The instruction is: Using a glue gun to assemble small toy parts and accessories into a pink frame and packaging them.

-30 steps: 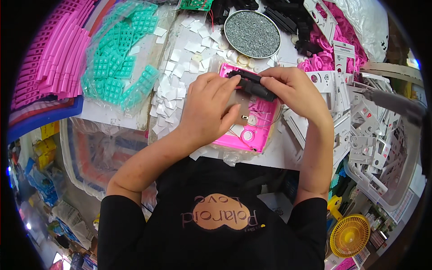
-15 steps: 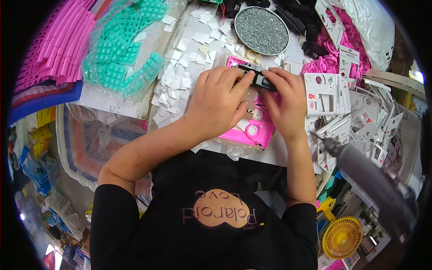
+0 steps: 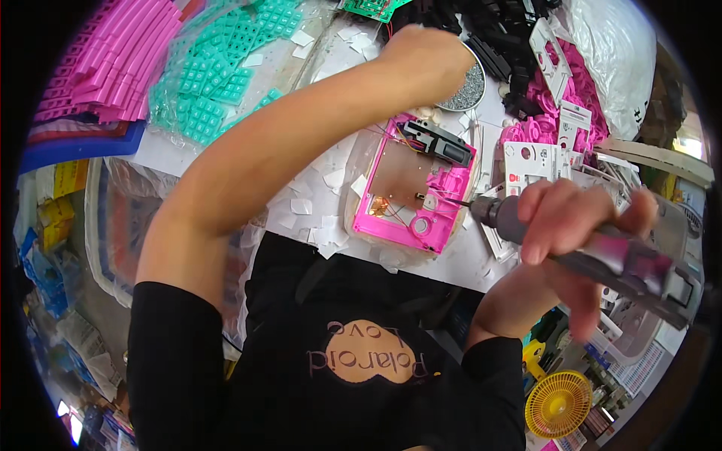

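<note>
Head: both hands now off the pink case (image 3: 391,233), so the black block (image 3: 436,140) sits unheld at its far end, brown plate (image 3: 404,177) alongside. Left hand (image 3: 430,59) has moved to the bowl (image 3: 484,79) of small screws (image 3: 468,92), fingers hidden, can't tell; right hand (image 3: 568,225) now clamped round the grey driver (image 3: 511,219)

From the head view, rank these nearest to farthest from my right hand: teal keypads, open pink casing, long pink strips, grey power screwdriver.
1. Grey power screwdriver: in your right hand.
2. Open pink casing: left of that hand, near mid-view.
3. Teal keypads: farther left, toward the top.
4. Long pink strips: far upper left.
</note>
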Motion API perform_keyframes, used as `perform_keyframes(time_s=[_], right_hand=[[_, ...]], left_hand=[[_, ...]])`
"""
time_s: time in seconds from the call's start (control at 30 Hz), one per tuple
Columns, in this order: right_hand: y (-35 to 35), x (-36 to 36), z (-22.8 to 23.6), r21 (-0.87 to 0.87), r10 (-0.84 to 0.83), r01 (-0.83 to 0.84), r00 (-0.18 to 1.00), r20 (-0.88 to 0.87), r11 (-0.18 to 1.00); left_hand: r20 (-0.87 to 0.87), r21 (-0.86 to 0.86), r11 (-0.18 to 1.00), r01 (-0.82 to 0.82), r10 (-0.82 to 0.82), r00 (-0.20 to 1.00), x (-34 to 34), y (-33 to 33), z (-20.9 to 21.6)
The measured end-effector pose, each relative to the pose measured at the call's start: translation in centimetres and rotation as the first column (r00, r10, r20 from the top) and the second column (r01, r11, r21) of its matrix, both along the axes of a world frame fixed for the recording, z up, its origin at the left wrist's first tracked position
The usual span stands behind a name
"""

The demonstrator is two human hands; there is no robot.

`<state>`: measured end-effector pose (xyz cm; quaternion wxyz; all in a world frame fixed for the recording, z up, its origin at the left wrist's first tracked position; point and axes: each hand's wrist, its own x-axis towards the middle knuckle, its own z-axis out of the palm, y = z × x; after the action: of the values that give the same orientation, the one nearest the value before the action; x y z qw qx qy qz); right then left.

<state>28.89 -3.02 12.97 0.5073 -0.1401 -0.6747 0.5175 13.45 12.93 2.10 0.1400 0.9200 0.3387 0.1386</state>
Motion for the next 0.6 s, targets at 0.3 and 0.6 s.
perform_keyframes(time_s=[0.3,0.6], right_hand=[[-0.6,1.0,-2.7,-0.129,-0.668,0.67,0.741,0.064,0.731],[-0.4,1.3,-3.5,-0.148,-0.662,0.647,0.743,-0.095,0.748]], left_hand=[[-0.163,0.152,0.987,0.056,-0.031,0.986,2.3,2.3,-3.0],[0.455,-0.697,0.599,0.395,-0.057,0.889,-1.6,-4.4,3.4]])
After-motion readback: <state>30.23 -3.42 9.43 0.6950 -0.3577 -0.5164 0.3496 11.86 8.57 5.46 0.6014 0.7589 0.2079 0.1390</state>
